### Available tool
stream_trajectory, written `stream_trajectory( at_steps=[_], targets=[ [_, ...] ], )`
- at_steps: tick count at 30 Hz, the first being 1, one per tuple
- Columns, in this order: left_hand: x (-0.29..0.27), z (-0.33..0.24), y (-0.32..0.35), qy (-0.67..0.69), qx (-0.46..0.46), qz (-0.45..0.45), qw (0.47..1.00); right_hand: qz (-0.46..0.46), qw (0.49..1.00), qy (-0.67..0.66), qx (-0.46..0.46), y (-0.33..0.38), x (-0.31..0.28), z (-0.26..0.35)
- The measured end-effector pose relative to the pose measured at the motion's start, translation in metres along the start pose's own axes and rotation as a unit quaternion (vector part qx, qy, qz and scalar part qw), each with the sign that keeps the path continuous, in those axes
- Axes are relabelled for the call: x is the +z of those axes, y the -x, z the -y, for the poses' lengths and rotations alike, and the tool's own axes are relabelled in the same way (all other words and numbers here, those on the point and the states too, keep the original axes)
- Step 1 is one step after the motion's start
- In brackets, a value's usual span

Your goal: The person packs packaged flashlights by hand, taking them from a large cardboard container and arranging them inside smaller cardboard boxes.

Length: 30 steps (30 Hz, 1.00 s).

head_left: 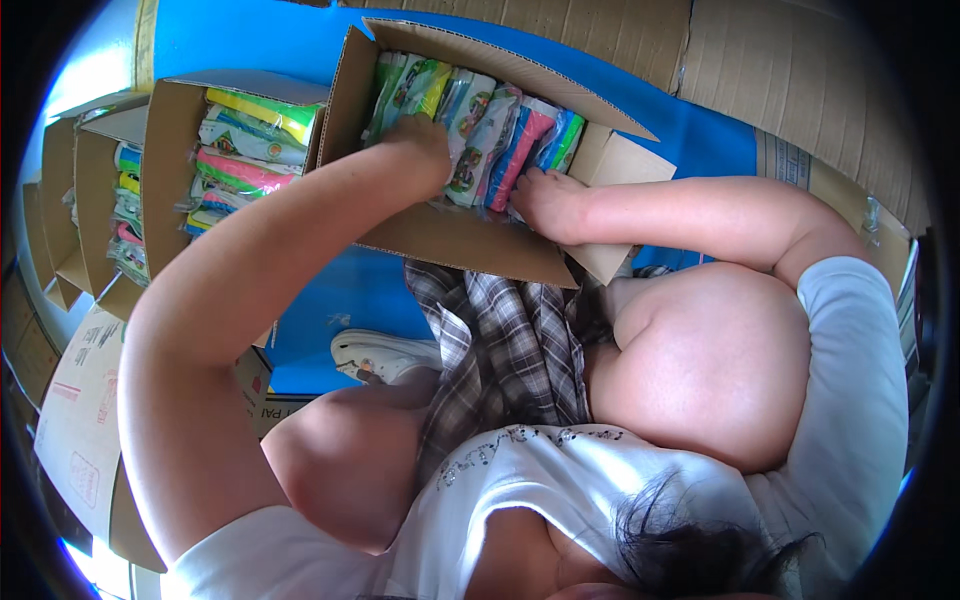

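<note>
Clear plastic packets (470,130) with green, yellow, pink and blue contents stand in a tight row inside an open cardboard box (470,240). From the left, my left hand (420,145) reaches into the row beside a green and yellow packet (428,88); its fingertips are hidden among the packets. At the row's right end, my right hand (552,203) has its fingers bent against a pink and blue packet (522,155). A raised flap (610,245) stands beside the right wrist.
Left of this box, another open carton (165,150) holds stacked packets, with further cartons of packets beyond it. Large cardboard (780,80) leans at the upper right. A closed printed carton (80,420) is at the lower left. The floor (330,285) is blue.
</note>
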<state>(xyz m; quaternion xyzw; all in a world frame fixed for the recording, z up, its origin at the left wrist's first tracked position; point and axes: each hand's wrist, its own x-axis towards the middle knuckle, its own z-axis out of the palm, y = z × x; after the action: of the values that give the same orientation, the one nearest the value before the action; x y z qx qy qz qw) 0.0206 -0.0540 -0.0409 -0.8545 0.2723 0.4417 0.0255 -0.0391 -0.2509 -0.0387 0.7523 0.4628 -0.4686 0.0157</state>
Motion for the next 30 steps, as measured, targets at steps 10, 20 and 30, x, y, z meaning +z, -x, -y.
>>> stream_trajectory(
  at_steps=[10, 20, 30],
  targets=[
    [0.002, -0.004, -0.008, -0.009, -0.016, 0.023, 1.000, -0.017, 0.997, -0.060, 0.051, -0.013, 0.006, -0.005],
    [-0.082, 0.053, 0.089, 0.092, 0.042, -0.496, 0.863, -0.451, 0.880, -0.139, -0.041, 0.079, -0.145, -0.039],
    [-0.086, 0.087, 0.017, 0.140, 0.088, -0.418, 0.893, -0.494, 0.773, -0.189, 0.350, -0.031, -0.137, -0.341]
  ],
)
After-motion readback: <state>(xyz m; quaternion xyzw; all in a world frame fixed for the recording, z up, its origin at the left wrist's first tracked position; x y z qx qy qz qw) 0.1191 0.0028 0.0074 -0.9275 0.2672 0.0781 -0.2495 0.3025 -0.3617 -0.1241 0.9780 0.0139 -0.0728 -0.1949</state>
